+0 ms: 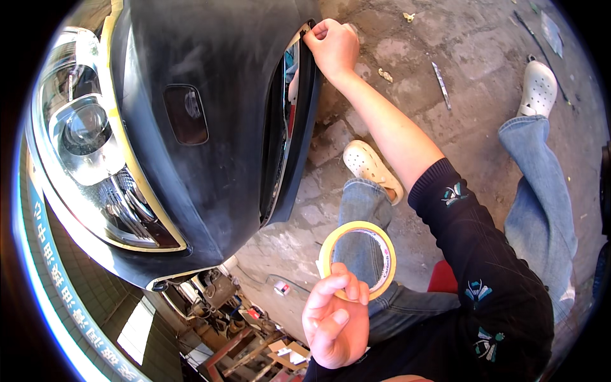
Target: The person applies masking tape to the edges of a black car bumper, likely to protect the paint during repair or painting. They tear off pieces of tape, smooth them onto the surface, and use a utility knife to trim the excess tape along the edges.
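Observation:
My left hand is at the lower middle, its fingers curled at the lower rim of a roll of yellow masking tape. Farther up, my right hand is closed in a pinch at the far end of a shiny trim strip. What its fingertips hold is too small to make out. The strip is set in a dull black car bumper. Yellow tape borders the headlight at the left, and a dark rectangular inset lies between headlight and trim.
My jeans-clad legs and pale clogs are on the paved floor. A thin, light-coloured strip lies there. Part of a red thing shows behind my sleeve. Cluttered shelving stands beyond the bumper's lower end.

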`<state>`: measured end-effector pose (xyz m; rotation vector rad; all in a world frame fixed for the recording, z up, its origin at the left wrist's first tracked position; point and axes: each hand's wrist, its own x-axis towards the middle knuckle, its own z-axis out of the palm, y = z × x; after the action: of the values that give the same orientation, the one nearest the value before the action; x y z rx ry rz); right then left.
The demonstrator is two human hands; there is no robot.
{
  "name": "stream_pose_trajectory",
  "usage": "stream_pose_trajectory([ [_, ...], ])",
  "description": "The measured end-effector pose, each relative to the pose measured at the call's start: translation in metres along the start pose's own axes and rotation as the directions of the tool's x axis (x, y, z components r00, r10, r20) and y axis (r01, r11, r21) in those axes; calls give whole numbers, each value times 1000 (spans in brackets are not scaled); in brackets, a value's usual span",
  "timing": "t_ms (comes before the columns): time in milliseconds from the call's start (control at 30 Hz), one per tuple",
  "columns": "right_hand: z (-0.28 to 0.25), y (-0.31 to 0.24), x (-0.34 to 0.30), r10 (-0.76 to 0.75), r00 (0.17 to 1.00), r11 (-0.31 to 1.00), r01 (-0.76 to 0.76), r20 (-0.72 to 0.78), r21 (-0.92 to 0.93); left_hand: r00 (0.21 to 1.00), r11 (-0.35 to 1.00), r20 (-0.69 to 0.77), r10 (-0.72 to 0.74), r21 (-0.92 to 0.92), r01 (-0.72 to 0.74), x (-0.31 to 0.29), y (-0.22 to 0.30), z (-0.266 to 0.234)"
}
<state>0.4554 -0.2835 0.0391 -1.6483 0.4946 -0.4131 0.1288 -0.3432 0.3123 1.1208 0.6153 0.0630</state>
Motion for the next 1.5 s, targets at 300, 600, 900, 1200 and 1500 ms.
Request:
stream_pose_trajectory([
  [300, -5, 5, 0, 28, 999, 997, -30, 24, 70, 1000, 1000, -2, -10, -4, 10, 0, 0, 2],
  [600, -6, 0, 3, 8, 998, 1000, -7, 59, -5, 1000, 1000, 1, -15, 2, 15, -1, 0, 2],
  [900, -4, 2, 6, 1, 997, 999, 3, 81, -53, 999, 1000, 31, -28, -7, 29, 0, 0, 2],
  [1200, -5, 1, 2, -108, 994, 994, 108, -10, -6, 999, 999, 31, -32, -4, 32, 0, 0, 4],
  [1500, -7, 3, 6, -50, 994, 999, 51, 97, -5, 999, 999, 39, -37, -10, 37, 0, -1, 3],
])
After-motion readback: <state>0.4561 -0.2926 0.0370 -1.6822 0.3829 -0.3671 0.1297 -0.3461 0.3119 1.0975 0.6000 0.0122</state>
